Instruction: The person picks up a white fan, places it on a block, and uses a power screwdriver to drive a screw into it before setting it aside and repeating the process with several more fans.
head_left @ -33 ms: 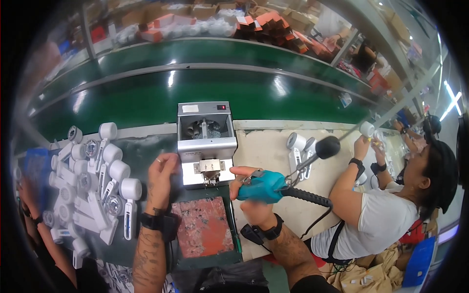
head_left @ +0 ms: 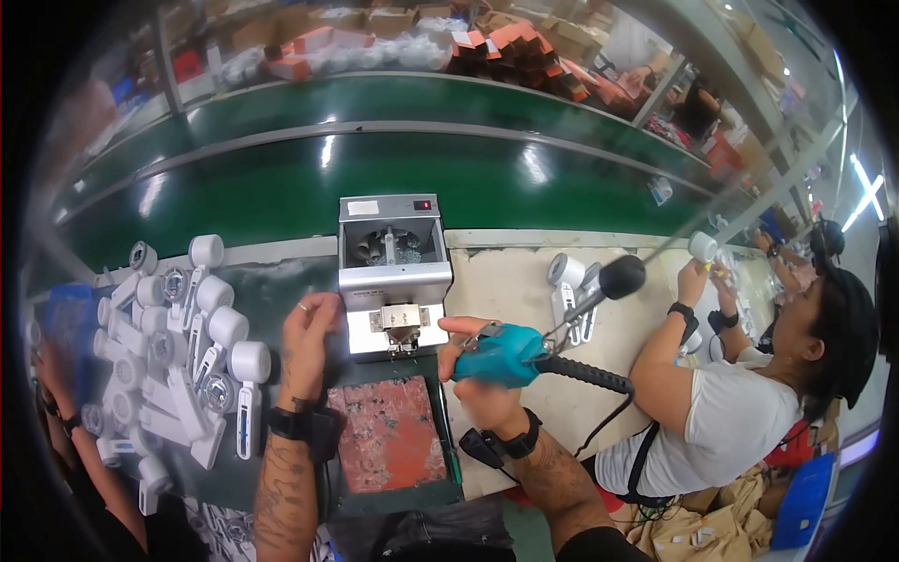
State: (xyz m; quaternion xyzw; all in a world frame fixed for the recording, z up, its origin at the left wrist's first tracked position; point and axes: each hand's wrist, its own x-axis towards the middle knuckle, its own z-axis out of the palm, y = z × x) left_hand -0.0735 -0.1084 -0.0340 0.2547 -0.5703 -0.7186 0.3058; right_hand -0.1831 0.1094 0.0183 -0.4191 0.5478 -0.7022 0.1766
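Note:
My right hand (head_left: 487, 398) is wrapped around a teal electric screwdriver (head_left: 506, 357), just right of a grey screw feeder (head_left: 393, 282). The driver lies tilted, its tip end toward the feeder and hard to make out. From its other end runs a black ribbed cord (head_left: 588, 376), and it hangs by a metal hook. My left hand (head_left: 310, 342) is beside the feeder's left side, its fingers curled together. Whether anything is in those fingers is hidden. Loose screws lie in the feeder's open tray, above a metal pick-up block (head_left: 403, 323) at its front.
Left of me are piled white round-headed handheld devices (head_left: 248, 363); several more (head_left: 566, 271) lie right. A worn red mat (head_left: 389, 436) is before the feeder. Beyond runs a green conveyor (head_left: 262, 173). A co-worker (head_left: 730, 403) sits right; another person's arm (head_left: 89, 450) shows left.
The black piece hanging above the screwdriver has shifted slightly up and left. Both hands are in almost the same places.

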